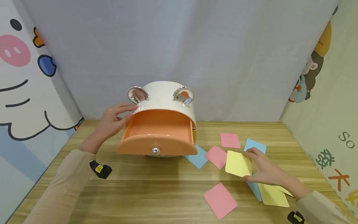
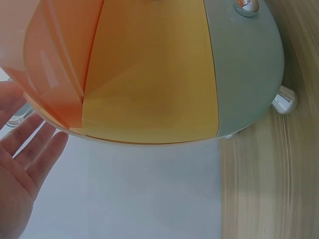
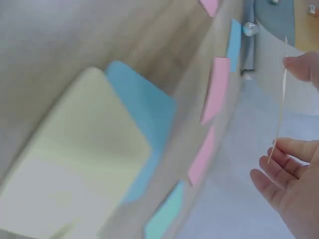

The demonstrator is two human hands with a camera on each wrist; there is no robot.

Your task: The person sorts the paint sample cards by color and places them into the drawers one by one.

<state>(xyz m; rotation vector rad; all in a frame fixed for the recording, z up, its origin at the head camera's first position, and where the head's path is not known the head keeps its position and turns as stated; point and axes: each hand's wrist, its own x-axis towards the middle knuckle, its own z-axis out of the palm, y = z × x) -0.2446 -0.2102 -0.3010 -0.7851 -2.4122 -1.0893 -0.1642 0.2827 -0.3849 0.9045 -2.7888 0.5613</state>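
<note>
A white drawer box (image 1: 165, 93) with two silver ears stands on the table, its orange top drawer (image 1: 158, 144) pulled out. My left hand (image 1: 112, 120) rests its fingers against the box's left side, near one ear. In the left wrist view, that hand's fingers (image 2: 47, 154) are nearly straight along the rim, beside a yellow drawer front (image 2: 149, 79) and a grey-green one (image 2: 249, 64). Above the table, my right hand (image 1: 265, 169) pinches a yellow card (image 1: 237, 163) by its edges. The right wrist view shows this card (image 3: 281, 107) edge-on between thumb and fingers.
Pink cards (image 1: 220, 200), blue cards (image 1: 198, 158) and more yellow cards (image 1: 272, 196) lie scattered right of the box. A pale curtain (image 1: 237, 62) hangs behind the wooden table (image 1: 156, 199). Printed panels flank it.
</note>
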